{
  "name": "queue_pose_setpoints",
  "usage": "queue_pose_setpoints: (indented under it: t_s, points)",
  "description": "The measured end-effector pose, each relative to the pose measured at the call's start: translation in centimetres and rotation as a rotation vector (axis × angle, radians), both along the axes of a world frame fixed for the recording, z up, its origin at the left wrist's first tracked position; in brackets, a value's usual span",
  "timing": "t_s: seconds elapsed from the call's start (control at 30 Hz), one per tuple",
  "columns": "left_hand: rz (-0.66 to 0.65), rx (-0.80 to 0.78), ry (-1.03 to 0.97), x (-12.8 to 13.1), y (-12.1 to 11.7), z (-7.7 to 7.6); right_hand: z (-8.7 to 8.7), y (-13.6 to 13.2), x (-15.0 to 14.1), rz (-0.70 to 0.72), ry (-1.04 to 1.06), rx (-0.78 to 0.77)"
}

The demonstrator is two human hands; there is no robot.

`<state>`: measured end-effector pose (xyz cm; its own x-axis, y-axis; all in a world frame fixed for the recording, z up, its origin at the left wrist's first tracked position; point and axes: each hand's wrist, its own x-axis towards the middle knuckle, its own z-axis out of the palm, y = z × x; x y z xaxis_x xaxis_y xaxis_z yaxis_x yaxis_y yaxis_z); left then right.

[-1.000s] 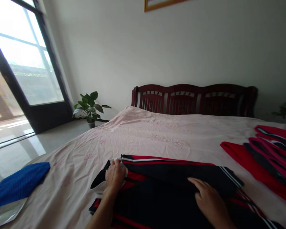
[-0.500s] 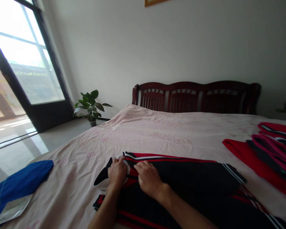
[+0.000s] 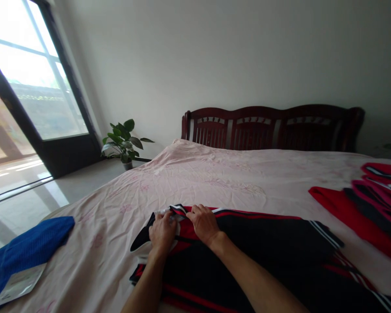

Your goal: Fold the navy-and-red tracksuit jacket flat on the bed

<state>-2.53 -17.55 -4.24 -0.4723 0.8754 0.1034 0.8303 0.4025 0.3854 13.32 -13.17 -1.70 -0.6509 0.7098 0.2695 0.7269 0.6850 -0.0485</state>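
— So where was the black-and-red jacket (image 3: 247,256)?

— On the pink bedsheet (image 3: 215,178), at the end far from the headboard (image 3: 273,128).

— And the hands?

— The left hand (image 3: 163,230) and right hand (image 3: 204,222) sat side by side at the jacket's collar end, fingers curled, pinching the fabric there. A blue cloth (image 3: 22,250) lay left of the jacket, red garments (image 3: 361,208) to its right.

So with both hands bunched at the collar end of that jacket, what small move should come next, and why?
Probably smooth the collar flat: the left hand and right hand both grip the black-and-red jacket there, and the cloth between them looks rumpled on the bed.
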Motion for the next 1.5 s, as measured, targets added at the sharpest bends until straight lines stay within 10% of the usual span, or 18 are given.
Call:
queue_pose_setpoints:
  t_s: [0.3, 0.43, 0.53, 0.73, 1.5]
  points:
    - [0.045, 0.227, 0.074, 0.9, -0.5, 0.1, -1.4, -2.9, 0.7, 0.155, 0.136, -0.094]
    - [-0.307, 0.475, 0.067, 1.3, -0.6, -0.1, -0.5, -3.6, 1.7, 0.17, 0.325, -0.143]
    - [-0.492, 0.294, 0.028, 1.6, -0.4, -0.3, -0.1, -3.6, 3.8, 0.046, 0.35, -0.109]
    - [-0.351, 0.104, 0.065, 2.2, -0.1, -0.8, -2.5, -2.8, 10.9, 0.0, 0.027, -0.15]
    - [-0.382, 0.123, 0.116, 1.4, 0.3, -2.0, -5.6, 0.6, 30.9, -0.484, -0.166, 0.031]
